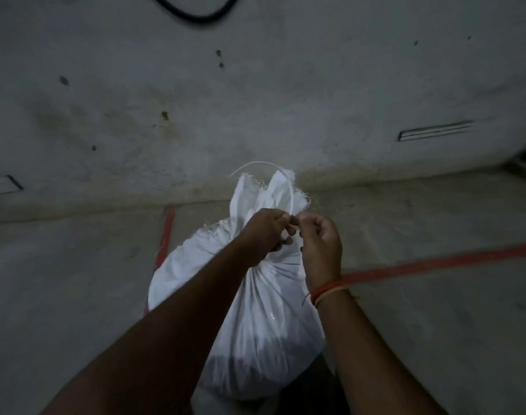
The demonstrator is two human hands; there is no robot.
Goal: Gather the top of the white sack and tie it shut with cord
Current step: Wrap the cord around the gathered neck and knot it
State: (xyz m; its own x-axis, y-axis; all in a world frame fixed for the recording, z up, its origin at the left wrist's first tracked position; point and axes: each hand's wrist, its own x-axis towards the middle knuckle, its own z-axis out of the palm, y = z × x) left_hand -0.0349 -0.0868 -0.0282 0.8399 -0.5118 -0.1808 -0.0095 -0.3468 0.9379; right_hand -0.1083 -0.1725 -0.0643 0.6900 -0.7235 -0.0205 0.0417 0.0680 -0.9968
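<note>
I am looking down at the white sack point(255, 319), which stands on the gray floor point(435, 324) just in front of me, near the bottom of a stained wall point(255, 85). The top of the sack is bunched into a tight neck, and the loose frayed cloth sticks up above it. Both my arms reach out over the sack. My left hand point(263, 233) is curled around the bunched neck from the left side, with its fingers pinched together at the top. My right hand point(320, 244) is right beside it, fingers curled in, thumb and first finger pinched on the thin white cord point(290, 187). The two hands almost touch at the fingertips. The cord goes up from my fingers and bends in a loop over the frayed top of the sack. I have an orange thread band point(327, 290) on my right wrist. Red lines point(435, 262) are painted on the floor on both sides of the sack. A black cable point(193, 15) hangs on the wall far up.
</note>
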